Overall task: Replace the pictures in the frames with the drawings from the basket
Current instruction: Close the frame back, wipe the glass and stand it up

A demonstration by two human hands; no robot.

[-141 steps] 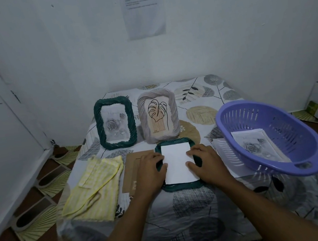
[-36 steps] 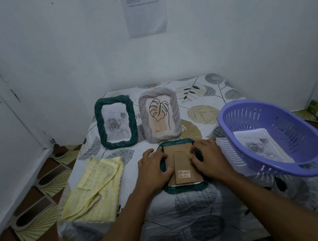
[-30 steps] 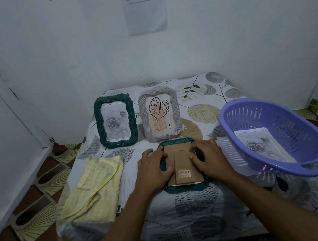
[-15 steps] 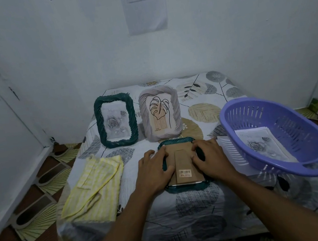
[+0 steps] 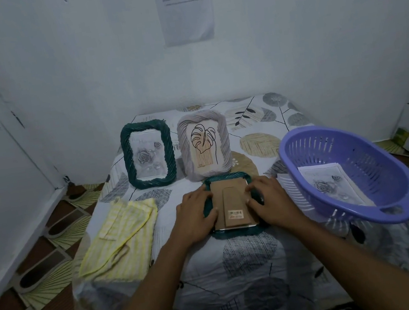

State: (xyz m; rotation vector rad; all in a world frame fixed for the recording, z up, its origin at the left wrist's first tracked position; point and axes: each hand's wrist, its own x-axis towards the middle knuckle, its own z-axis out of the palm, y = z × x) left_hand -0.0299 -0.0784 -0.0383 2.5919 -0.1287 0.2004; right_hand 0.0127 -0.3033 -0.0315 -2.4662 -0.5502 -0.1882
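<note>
The dark green twisted-rim picture frame (image 5: 237, 232), laid face down, is steadied by the left hand (image 5: 194, 216) and right hand (image 5: 272, 201), fingers spread flat so that its brown cardboard backing (image 5: 230, 204) is seated.

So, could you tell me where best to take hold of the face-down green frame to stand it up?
Probably by the green frame's two long side rims, from left and right, where the left hand and right hand rest; it lies flat, its cardboard back offering no grip.

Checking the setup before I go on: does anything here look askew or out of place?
Only the basket: it juts past the table's right edge and tilts, with a drawing inside. Both standing frames are upright, and both hands press the third, face down.
</note>
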